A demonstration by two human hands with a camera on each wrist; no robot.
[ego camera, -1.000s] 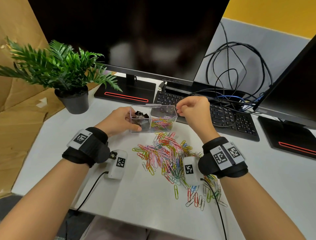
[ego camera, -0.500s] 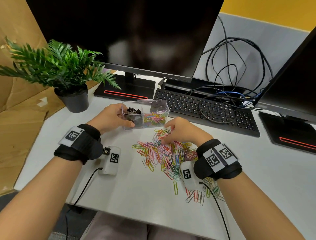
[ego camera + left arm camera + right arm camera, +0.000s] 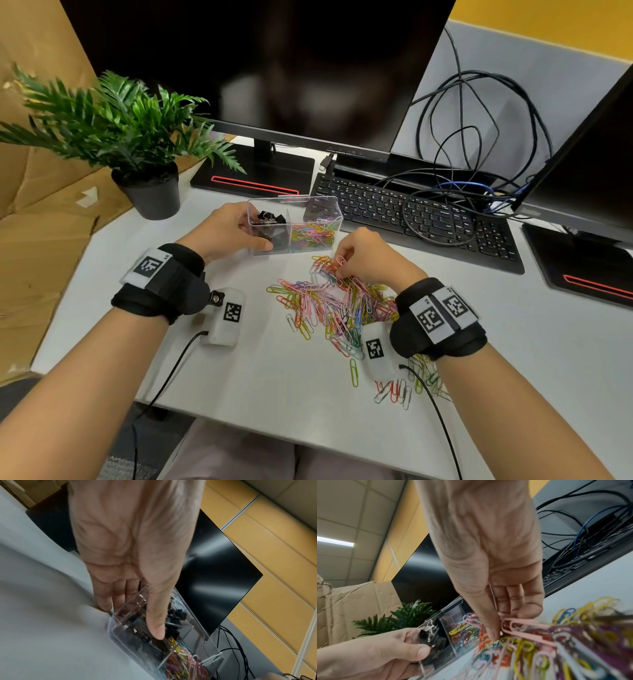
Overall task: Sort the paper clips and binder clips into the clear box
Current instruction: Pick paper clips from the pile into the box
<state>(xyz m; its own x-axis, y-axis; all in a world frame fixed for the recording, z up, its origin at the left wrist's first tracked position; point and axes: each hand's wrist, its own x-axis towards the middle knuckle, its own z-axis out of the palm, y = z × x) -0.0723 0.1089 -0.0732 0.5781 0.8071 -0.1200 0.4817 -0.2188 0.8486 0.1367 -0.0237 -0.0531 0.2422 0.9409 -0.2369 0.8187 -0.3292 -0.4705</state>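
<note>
My forearms bare, no sleeves. Black wrist straps (image 3: 161, 286) (image 3: 438, 318) with white square-code tags; white camera pods (image 3: 224, 317) (image 3: 376, 351) beneath, thin black cables (image 3: 164, 373) trailing toward lower frame.

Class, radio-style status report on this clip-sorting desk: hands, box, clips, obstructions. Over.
Left hand grips clear box. Right hand pinches pink paper clip at the pile. Binder clips left compartment, paper clips right. Nothing blocking the box.

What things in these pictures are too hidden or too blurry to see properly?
- Head view: the right hand covers its fingertips and part of the colourful paper clip pile.
- Right wrist view: near clips blur, so the pinched count is unclear.
- Left wrist view: the left hand's thumb hides some black binder clips in the clear plastic box.
</note>
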